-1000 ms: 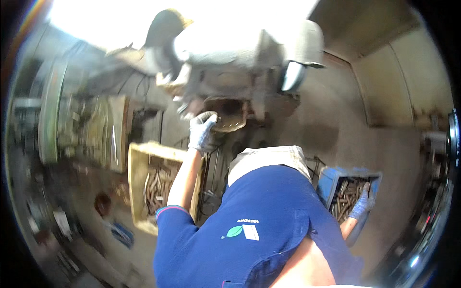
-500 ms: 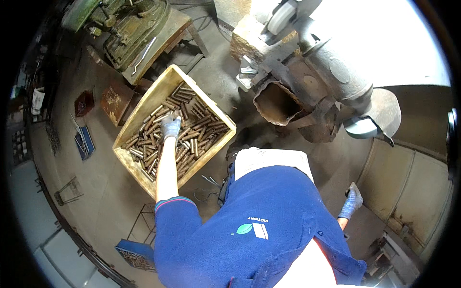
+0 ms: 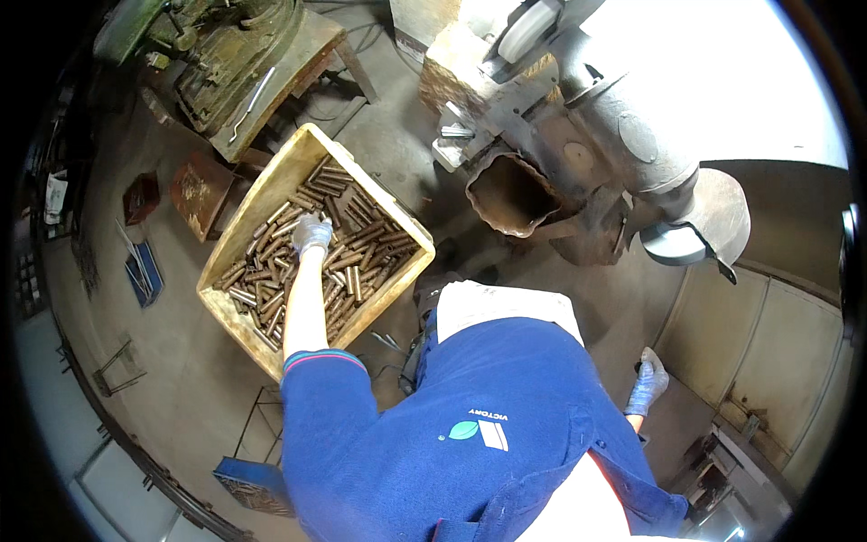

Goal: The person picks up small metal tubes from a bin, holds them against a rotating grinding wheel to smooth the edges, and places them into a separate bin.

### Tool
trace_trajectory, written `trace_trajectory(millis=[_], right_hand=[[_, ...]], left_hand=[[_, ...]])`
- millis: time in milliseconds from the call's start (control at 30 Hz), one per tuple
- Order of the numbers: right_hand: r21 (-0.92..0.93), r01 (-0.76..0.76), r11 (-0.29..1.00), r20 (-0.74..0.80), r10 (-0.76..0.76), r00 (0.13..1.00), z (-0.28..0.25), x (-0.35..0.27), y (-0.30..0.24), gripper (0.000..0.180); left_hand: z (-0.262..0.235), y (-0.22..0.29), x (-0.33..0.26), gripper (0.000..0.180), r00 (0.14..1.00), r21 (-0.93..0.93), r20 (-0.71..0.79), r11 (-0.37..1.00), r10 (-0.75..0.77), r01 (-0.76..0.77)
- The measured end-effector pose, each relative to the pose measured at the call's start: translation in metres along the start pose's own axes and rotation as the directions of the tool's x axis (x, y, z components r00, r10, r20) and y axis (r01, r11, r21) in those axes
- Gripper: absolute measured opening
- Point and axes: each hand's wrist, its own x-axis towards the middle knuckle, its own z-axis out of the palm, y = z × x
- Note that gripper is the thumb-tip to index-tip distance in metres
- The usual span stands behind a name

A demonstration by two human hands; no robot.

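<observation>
Seen from above, a person in a navy shirt (image 3: 379, 452) leans toward a yellow crate (image 3: 257, 200) at front left. Short brown metal rods (image 3: 361, 244) fill the crate's bottom in a jumbled layer, lying at many angles, some side by side.

The gloved left hand (image 3: 312, 235) reaches down into the crate and rests among the rods, near the middle. Its fingers are bent downward; whether they are clamped on a rod cannot be told.

The gloved right hand (image 3: 648, 384) hangs out at the right, well apart from the crate. Its fingers look curled together; whether they hold anything is unclear.

Ahead and right stands a grinder (image 3: 632, 135), a pale wheel (image 3: 528, 32) at its far left end and a rough-edged metal chute (image 3: 515, 194) below. Beyond the crate is a worn bench (image 3: 312, 54) bearing a greenish machine (image 3: 235, 63). A blue bin (image 3: 248, 470) sits near the left elbow.
</observation>
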Motion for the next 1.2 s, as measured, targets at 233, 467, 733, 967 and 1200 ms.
trace_trajectory(millis=[233, 467, 733, 967, 1200], right_hand=[[0.033, -0.014, 0.999, 0.079, 0.011, 0.997, 0.011, -0.002, 0.000, 0.027], [-0.088, 0.094, 0.992, 0.099, -0.085, 0.991, 0.009, -0.013, -0.002, 0.026], [0.315, 0.839, 0.443, 0.092, -0.894, 0.438, 0.033, -0.034, -0.191, 0.035], [0.443, 0.704, 0.554, -0.065, -0.764, 0.642, 0.038, -0.023, -0.187, 0.038], [0.662, 0.504, 0.554, -0.166, -0.548, 0.820, 0.034, -0.014, -0.148, 0.028]], left_hand=[[0.002, 0.008, 0.020, 0.039, 0.971, -0.069, 0.194, 0.986, -0.137, 0.153], [-0.011, -0.014, -0.030, 0.014, 0.986, -0.987, 0.144, -0.063, 0.090, 0.149], [-0.126, 0.214, -0.217, 0.022, 0.669, -0.956, 0.046, -0.161, 0.742, 0.244], [-0.103, 0.311, -0.315, 0.019, 0.474, -0.922, 0.262, 0.074, 0.841, 0.379], [-0.077, 0.338, -0.353, 0.015, 0.350, -0.884, 0.389, 0.238, 0.852, 0.403]])
